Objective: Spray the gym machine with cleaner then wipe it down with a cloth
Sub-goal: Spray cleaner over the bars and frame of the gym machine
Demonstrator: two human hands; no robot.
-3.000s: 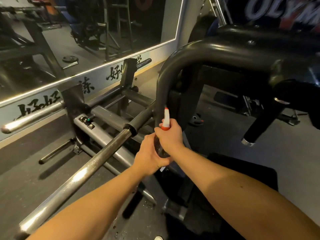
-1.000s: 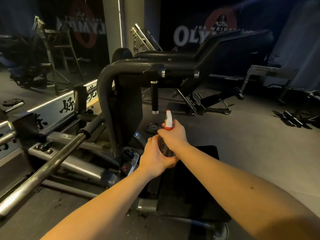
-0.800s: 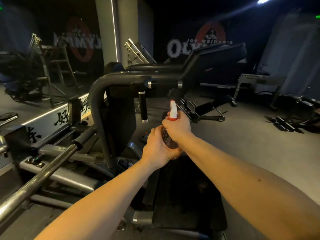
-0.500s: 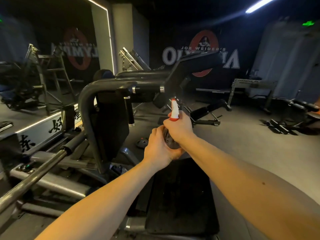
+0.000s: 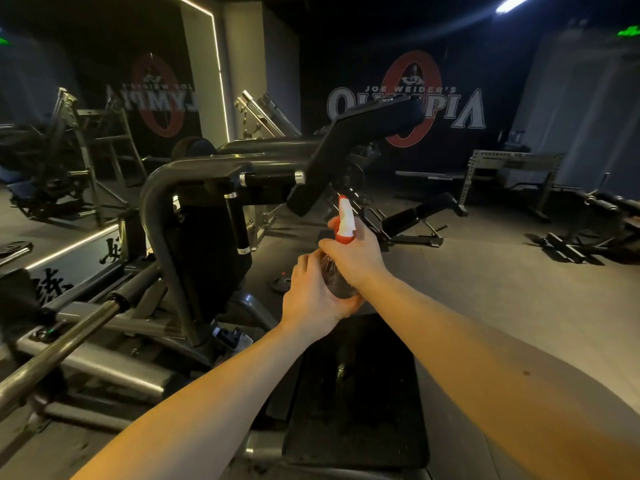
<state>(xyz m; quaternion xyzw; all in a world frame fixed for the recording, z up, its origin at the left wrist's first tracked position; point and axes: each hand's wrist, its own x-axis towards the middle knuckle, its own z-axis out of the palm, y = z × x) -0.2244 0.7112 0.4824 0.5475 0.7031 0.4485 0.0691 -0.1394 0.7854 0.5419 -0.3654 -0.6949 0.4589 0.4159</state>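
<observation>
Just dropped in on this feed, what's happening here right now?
A person is at a black gym machine with a spray bottle held in both hands. The right hand grips its neck under the white and red spray head; the left hand cups the clear body from below. The nozzle appears aimed at the machine's angled black pad. No cloth is in view, so wiping has not started.

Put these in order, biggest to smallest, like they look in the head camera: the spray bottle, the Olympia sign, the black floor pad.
1. black floor pad, close to the camera
2. Olympia sign, far off, so maybe bigger really
3. spray bottle
</observation>
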